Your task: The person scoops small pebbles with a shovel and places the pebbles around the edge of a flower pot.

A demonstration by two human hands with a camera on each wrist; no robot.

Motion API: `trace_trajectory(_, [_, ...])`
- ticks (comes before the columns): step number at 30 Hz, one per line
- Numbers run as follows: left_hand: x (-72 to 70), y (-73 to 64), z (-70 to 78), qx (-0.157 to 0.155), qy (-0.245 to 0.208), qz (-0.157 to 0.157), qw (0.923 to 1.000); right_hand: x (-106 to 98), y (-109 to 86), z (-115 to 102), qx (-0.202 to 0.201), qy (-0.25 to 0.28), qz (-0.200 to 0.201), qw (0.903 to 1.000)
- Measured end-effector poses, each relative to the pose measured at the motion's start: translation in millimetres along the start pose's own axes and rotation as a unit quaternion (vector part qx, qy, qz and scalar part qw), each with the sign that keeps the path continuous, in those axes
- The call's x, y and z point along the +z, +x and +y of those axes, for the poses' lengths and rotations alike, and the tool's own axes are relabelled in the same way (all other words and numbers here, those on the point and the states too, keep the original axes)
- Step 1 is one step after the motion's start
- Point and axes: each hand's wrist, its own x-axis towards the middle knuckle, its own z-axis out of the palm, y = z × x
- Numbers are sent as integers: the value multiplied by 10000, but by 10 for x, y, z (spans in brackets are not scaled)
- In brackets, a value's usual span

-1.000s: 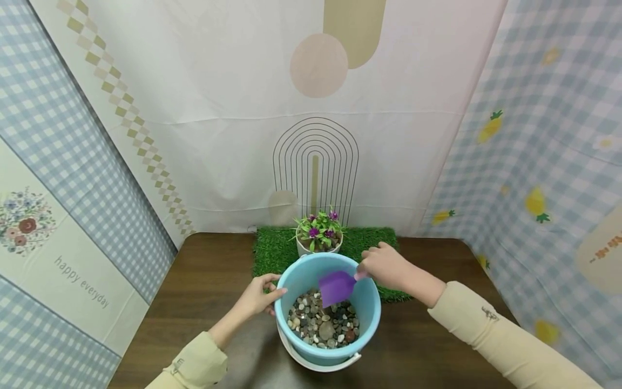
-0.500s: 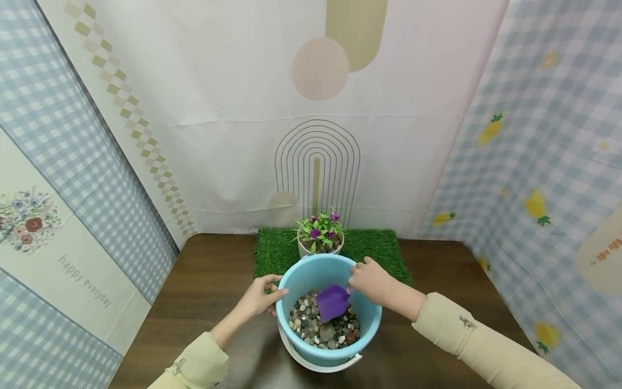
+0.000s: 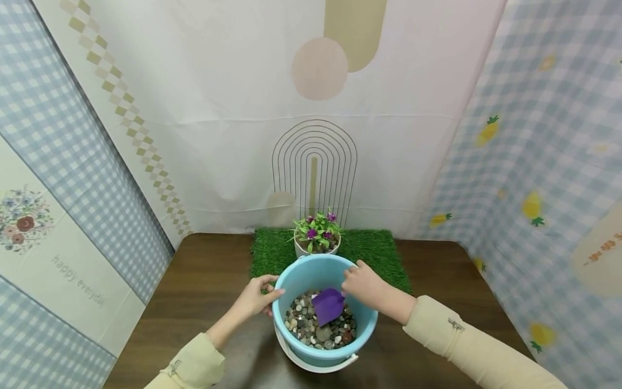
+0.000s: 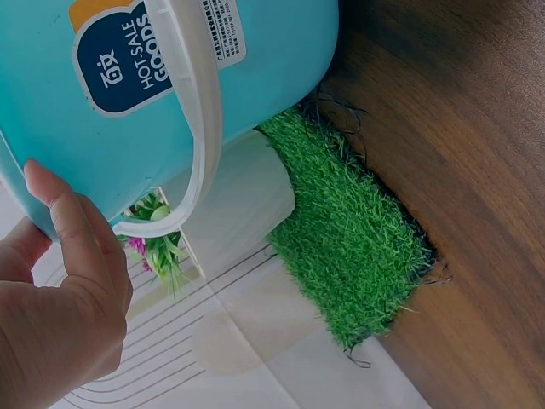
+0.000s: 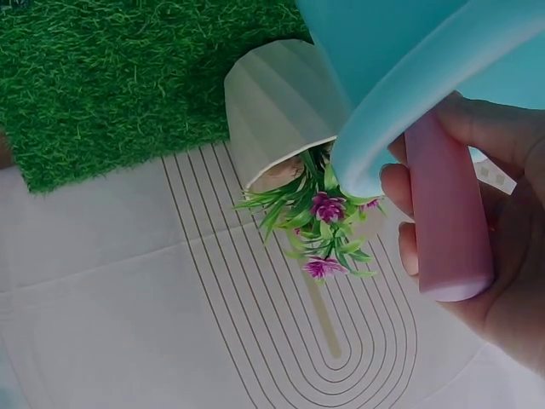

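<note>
A light blue bucket [image 3: 311,273] stands in the middle of the table, with mixed pebbles [image 3: 303,327] covering its bottom. My left hand [image 3: 252,298] pinches the bucket's left rim, thumb at the top edge and fingers against the outside. In my right hand [image 3: 366,285] is a small purple shovel [image 3: 328,307], gripped by its pink handle [image 5: 450,221]. The blade tilts down inside the bucket, its tip overlapping the pebbles in the head view. The right wrist view shows the fingers wrapped around the handle beside the bucket's rim.
Behind the bucket, a white pot [image 5: 277,106] with a purple-flowered plant [image 3: 318,229] stands on a green turf mat [image 3: 374,254]. The bucket's white carrying handle [image 4: 200,111] hangs down outside. A brown wooden table [image 3: 209,275] lies beneath, with patterned cloth [image 3: 233,151] around it.
My right hand has moved left and down, bringing the shovel's blade lower into the bucket over the pebbles. The left hand stays at the rim.
</note>
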Motion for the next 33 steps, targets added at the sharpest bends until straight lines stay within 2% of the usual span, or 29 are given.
trace_trajectory(6, [-24,1,8,50,19,-60,10000,37,29,-48,33,70,109,9999])
trace_trajectory(9, [-25,8,22,68,24,-43,10000,87,42,-83,56,79,298,9995])
trace_trajectory(16, [-18,-4,19,96,62,16,9999,304,118,-193,-210,380,282,9987])
trace_trajectory(21, [-25,20,15,91,1,5,10000,344,169,-174,-215,402,507,9977])
trace_trajectory(23, [-30,27,12,61,-2,30,10000,339,179,-142,-293,669,509,9960])
trace_trajectory(25, [-33,28,5,44,-9,4,10000,332,180,-102,-369,1173,490,9912])
trace_trajectory(29, [-26,28,-16,55,-25,-82,9999,320,164,-24,-468,2153,457,9744])
trace_trajectory(33, [-16,29,-22,33,-29,-76,10000,324,145,20,-621,2533,348,9648])
